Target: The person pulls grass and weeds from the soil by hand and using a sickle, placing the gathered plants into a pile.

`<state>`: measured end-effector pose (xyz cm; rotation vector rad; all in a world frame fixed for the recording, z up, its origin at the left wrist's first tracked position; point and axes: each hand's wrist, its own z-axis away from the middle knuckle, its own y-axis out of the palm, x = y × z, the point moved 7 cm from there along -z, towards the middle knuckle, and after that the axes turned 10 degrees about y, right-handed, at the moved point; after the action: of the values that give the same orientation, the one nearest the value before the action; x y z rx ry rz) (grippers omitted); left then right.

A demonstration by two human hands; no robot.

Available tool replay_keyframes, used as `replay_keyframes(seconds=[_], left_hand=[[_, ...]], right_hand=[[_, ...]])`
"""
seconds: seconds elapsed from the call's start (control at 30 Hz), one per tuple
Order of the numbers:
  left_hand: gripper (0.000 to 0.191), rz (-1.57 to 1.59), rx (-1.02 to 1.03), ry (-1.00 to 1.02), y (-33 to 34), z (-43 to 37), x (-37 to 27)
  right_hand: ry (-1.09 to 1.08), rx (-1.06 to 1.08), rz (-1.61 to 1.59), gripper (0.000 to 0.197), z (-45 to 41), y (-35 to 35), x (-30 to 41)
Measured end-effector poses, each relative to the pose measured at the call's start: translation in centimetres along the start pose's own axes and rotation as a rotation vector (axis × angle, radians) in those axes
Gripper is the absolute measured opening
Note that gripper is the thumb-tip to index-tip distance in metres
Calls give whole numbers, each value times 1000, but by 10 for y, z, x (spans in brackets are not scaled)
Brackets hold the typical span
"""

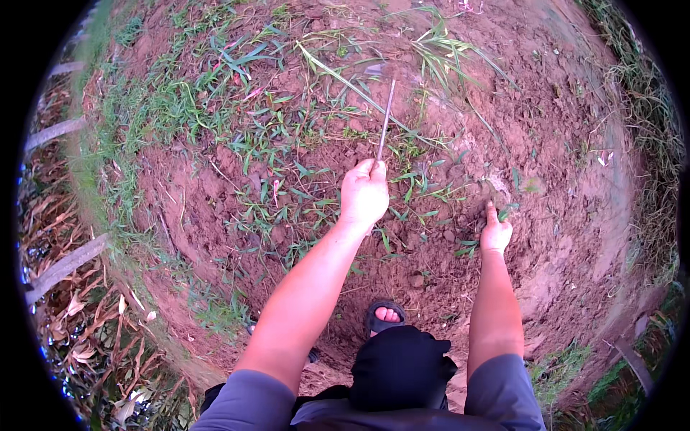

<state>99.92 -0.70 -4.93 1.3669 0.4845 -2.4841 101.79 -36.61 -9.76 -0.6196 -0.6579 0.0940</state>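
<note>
My left hand (365, 191) is closed around the shaft of a thin-handled tool (386, 121) held out ahead of me over the soil. A pale, blade-like piece (374, 69) shows beside its far end, too blurred to tell its exact shape. Lower and to the right, my right hand (496, 233) is close to the ground. A small green weed (505, 211) is pinched at its thumb and fingers. Loose reddish-brown soil (458, 280) surrounds both hands, and low leafy weeds (318, 202) grow beside and beneath the left one.
Long grass blades (442, 51) lie beyond the tool. Denser grass (156, 113) covers the left side. Dry leaves (86, 328) and posts or slats (70, 264) line the left edge; a grassy strip (649, 134) lines the right. My sandalled foot (386, 315) stands on the soil.
</note>
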Motion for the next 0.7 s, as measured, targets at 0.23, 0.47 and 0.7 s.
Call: replay_keyframes(seconds=[0.23,0.47,0.7], left_hand=[[23,82,71,-127,-15,52,35],[22,117,59,-2,-6,11,22],[19,52,110,-24,-22,82,84]], right_hand=[[21,-20,61,50,-8,-5,-6],[62,22,-18,47,-7,-1,-6],[84,27,-37,40,-6,-6,-4]])
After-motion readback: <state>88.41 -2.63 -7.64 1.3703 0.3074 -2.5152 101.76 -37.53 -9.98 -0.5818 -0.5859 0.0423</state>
